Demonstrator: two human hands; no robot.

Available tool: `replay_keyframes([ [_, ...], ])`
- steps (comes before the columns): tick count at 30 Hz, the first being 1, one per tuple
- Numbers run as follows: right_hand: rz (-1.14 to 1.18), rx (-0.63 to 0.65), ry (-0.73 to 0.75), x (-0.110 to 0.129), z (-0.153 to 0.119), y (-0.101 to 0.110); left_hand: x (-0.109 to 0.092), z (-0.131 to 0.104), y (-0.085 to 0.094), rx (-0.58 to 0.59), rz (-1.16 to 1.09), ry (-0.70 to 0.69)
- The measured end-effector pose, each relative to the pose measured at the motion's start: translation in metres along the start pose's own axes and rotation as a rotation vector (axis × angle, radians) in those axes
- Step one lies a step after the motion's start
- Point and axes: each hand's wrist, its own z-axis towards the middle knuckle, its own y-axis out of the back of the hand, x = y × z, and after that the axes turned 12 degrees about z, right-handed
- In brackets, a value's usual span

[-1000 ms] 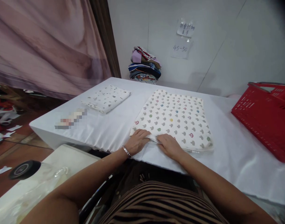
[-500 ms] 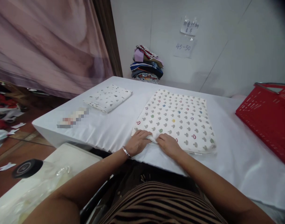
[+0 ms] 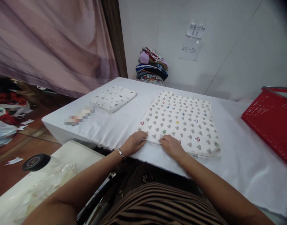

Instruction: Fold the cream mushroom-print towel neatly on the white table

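A white cloth with a mushroom print (image 3: pixel 181 122) lies spread on the white-covered table in front of me. My left hand (image 3: pixel 135 143) pinches its near left corner, fingers closed on the edge. Further right along the same near edge, my right hand (image 3: pixel 172 147) grips the cloth between thumb and fingers. Between the two hands the edge lies nearly straight. A smaller folded white cloth with a scattered print (image 3: pixel 115 97) rests to the left, touched by neither hand.
A red basket (image 3: pixel 270 122) stands at the right. Folded fabrics (image 3: pixel 152 67) are stacked by the wall behind the table. A blurred-out item (image 3: pixel 79 116) lies at the left. Below left, a white surface (image 3: pixel 79 156) holds a black roll (image 3: pixel 36 162) and clear plastic (image 3: pixel 54 181).
My left hand has shifted left, away from my right hand, to the cloth's corner. The near edge, raised and bunched before, now lies flatter. The view has turned slightly left.
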Motion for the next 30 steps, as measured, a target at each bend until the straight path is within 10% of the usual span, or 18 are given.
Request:
replay_keyframes([
  [30,0.215,-0.021,-0.027,-0.004,-0.019,0.011,-0.010,0.021,-0.007,0.166,0.212,-0.090],
])
